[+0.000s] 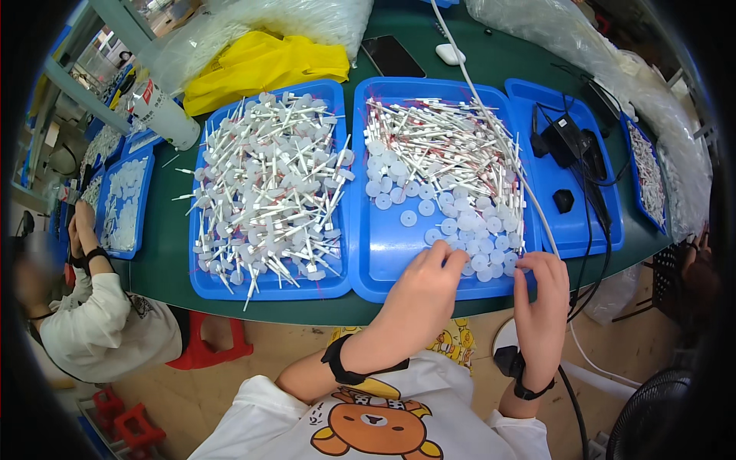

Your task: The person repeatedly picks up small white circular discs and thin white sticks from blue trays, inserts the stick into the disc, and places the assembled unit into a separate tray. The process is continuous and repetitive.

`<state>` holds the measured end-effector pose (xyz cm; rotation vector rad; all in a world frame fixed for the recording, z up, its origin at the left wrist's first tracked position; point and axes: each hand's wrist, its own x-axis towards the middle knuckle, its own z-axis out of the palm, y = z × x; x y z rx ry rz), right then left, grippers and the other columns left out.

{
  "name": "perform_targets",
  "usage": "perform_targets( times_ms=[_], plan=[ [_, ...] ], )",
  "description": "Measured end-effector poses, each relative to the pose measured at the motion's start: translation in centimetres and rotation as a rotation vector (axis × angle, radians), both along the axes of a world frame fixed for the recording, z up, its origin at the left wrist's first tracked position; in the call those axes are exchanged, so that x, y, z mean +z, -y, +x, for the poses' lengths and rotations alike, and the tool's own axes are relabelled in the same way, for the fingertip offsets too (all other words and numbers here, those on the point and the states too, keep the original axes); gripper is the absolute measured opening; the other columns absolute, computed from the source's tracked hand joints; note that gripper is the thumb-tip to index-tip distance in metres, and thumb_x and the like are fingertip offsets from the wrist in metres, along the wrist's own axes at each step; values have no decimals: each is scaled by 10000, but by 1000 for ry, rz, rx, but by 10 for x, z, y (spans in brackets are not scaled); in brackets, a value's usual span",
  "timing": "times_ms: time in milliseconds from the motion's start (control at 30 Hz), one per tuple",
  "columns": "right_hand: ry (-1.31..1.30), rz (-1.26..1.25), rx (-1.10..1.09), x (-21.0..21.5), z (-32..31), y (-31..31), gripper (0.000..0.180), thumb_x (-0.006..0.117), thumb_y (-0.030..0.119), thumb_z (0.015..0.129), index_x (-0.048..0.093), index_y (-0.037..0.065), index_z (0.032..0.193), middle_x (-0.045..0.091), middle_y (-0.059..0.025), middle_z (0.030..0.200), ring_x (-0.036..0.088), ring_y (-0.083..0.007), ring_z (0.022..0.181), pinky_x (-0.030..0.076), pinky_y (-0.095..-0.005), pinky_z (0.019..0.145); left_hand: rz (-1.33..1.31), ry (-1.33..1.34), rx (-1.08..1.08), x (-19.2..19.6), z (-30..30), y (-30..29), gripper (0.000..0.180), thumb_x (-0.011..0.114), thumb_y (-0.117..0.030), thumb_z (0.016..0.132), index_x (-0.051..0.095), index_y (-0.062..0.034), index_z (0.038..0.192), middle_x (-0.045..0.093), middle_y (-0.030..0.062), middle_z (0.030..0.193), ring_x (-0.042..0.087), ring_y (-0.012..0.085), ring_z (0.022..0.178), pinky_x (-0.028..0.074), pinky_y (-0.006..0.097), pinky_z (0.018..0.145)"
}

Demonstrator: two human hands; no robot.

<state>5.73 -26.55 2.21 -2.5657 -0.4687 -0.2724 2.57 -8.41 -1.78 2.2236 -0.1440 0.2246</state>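
In the middle blue tray (391,257), translucent white discs (409,218) with small centre holes lie in front of a heap of thin white sticks (445,142) with reddish wires. My left hand (426,285) reaches over the tray's near edge, its fingers bent and drawn together beside the discs; what they pinch, if anything, is hidden. At the tray's near right corner, my right hand (543,287) has thumb and fingertips close together at the edge of the disc pile. Whatever is between them is too small to make out.
A left blue tray (342,100) holds sticks joined with discs. The right tray (563,238) holds a black adapter (566,140) and cables. A white cable (491,115) crosses the middle tray. Behind lie a phone (392,57) and yellow bag (268,65). A co-worker (107,330) sits at left.
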Motion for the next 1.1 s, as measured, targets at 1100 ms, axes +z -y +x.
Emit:
perform_targets(
  times_ms=[1100],
  plan=[
    [-118, -104, 576, 27, 33, -34, 391, 649, 163, 921, 568, 6, 1269, 539, -211, 1351, 509, -401, 1252, 409, -456, 1057, -655, 7, 115, -3, -5, -26, 201, 645, -32, 921, 633, 17, 1116, 622, 110, 992, 638, 184, 882, 528, 304, 798]
  ],
)
